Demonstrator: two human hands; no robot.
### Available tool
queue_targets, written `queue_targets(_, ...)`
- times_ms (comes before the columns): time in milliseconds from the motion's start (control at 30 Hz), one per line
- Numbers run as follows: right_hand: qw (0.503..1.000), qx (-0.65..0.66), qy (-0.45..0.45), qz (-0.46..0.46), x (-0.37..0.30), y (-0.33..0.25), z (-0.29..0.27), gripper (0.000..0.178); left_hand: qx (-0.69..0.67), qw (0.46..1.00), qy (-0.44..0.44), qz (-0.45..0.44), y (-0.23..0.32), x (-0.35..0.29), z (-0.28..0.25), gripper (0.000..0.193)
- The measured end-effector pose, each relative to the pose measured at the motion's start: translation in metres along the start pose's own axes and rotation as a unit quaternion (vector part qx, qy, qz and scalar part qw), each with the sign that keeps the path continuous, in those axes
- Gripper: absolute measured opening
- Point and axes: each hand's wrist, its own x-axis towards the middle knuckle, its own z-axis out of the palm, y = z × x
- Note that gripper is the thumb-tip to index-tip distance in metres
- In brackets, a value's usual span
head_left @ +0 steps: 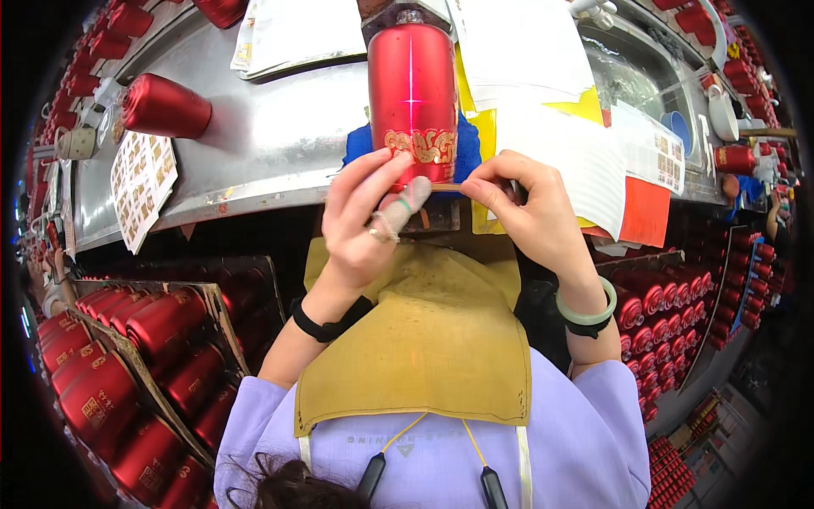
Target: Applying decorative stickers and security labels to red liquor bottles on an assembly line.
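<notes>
A glossy red bottle (412,76) lies on a blue cloth (359,146) at the table's front edge, neck pointing away and base toward me. Raised gold ornament circles its lower part. My left hand (360,212) is closed at the base, fingertips pressed on the bottle near the ornament. White covering wraps a fingertip, and a green band circles it. A thin gold-brown strip (445,187) runs across the base from that hand. Its right end is pinched between thumb and fingers of my right hand (538,208).
Another red bottle (165,106) lies on the metal table (280,110) at left, by a printed picture sheet (144,187). White papers (543,136) and yellow sheets cover the right side, beside a sink (636,76). Racks of red bottles (174,327) stand below on both sides.
</notes>
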Motion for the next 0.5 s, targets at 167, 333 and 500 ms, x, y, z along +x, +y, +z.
queue_targets(167, 1.000, -0.010, -0.001, -0.001, 0.001, 0.001, -0.002, 0.018, -0.100, 0.979, 0.130, -0.122, -0.004, -0.017, 0.017, 0.024)
queue_targets(333, 1.000, -0.024, 0.001, -0.010, 0.001, 0.011, -0.002, 0.017, 0.004, 0.996, 0.084, -0.038, -0.006, -0.020, 0.012, 0.036)
queue_targets(500, 0.999, -0.028, 0.013, -0.032, 0.003, 0.017, -0.001, 0.017, 0.013, 0.999, 0.034, -0.030, 0.014, -0.003, 0.006, 0.031)
